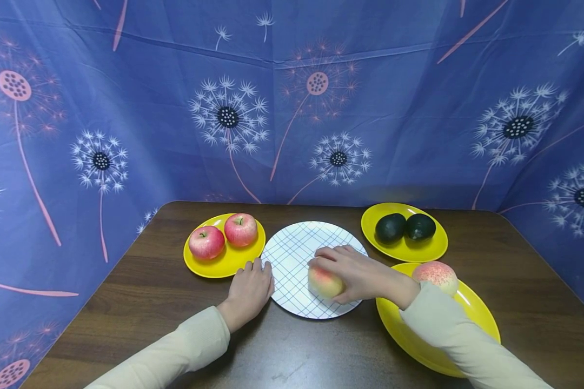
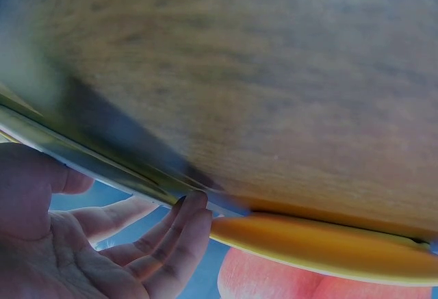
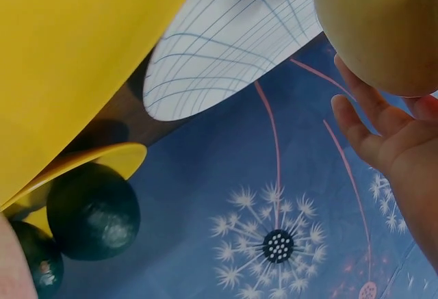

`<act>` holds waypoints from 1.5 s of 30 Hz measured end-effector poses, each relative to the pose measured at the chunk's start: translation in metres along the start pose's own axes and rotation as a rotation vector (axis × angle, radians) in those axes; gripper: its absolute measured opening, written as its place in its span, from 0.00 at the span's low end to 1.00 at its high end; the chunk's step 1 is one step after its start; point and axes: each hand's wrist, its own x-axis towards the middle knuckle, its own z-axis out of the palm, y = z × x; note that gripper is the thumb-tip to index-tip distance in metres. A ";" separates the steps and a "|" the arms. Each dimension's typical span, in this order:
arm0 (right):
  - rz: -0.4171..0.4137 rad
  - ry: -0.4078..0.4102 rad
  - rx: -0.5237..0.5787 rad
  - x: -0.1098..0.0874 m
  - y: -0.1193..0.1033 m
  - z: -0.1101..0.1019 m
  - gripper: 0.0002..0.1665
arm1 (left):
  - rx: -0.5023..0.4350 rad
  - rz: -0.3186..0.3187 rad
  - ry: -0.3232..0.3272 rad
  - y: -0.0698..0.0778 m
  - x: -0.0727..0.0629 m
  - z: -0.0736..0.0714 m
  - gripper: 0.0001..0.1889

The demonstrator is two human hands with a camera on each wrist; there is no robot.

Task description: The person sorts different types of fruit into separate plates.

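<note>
My right hand (image 1: 352, 271) grips a yellow-and-pink peach (image 1: 325, 282) from above, over the right half of a white plate (image 1: 287, 289) with blue crossing lines. In the right wrist view the peach (image 3: 383, 32) sits against the fingers, its top cut off by the frame. My left hand (image 1: 251, 289) rests at the white plate's left edge. Its relaxed fingers (image 2: 181, 244) touch the rim in the left wrist view, close beside a yellow plate (image 2: 321, 244). Another peach (image 1: 436, 276) lies on the large yellow plate (image 1: 477, 319) under my right forearm.
Two red apples (image 1: 206, 242) lie on a yellow plate (image 1: 224, 268) left of the white one. At the back right, two dark green avocado-like fruits (image 1: 391, 228) share another yellow plate (image 1: 404, 209). A blue dandelion-print cloth (image 1: 292, 124) hangs behind the brown wooden table (image 1: 141, 292).
</note>
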 end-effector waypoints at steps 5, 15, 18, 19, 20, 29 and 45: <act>0.028 -0.003 0.006 -0.009 0.005 -0.003 0.46 | 0.001 0.005 0.009 0.000 0.000 0.000 0.23; 0.070 0.033 -0.021 -0.030 0.017 -0.009 0.46 | -0.003 0.005 0.012 0.000 -0.001 0.000 0.22; 0.093 0.035 -0.026 -0.036 0.019 -0.012 0.46 | 0.002 0.007 0.011 0.000 -0.001 -0.001 0.23; 0.097 0.039 -0.029 -0.039 0.021 -0.012 0.47 | 0.004 0.007 0.013 0.000 -0.001 -0.001 0.23; 0.101 0.039 -0.034 -0.041 0.022 -0.013 0.47 | 0.004 0.007 0.014 0.000 -0.001 -0.001 0.23; 0.124 0.058 -0.034 -0.058 0.030 -0.019 0.46 | 0.008 0.003 -0.009 0.000 -0.001 -0.002 0.24; 0.141 0.049 -0.041 -0.080 0.035 -0.025 0.43 | 0.015 0.004 -0.012 0.000 -0.002 -0.004 0.24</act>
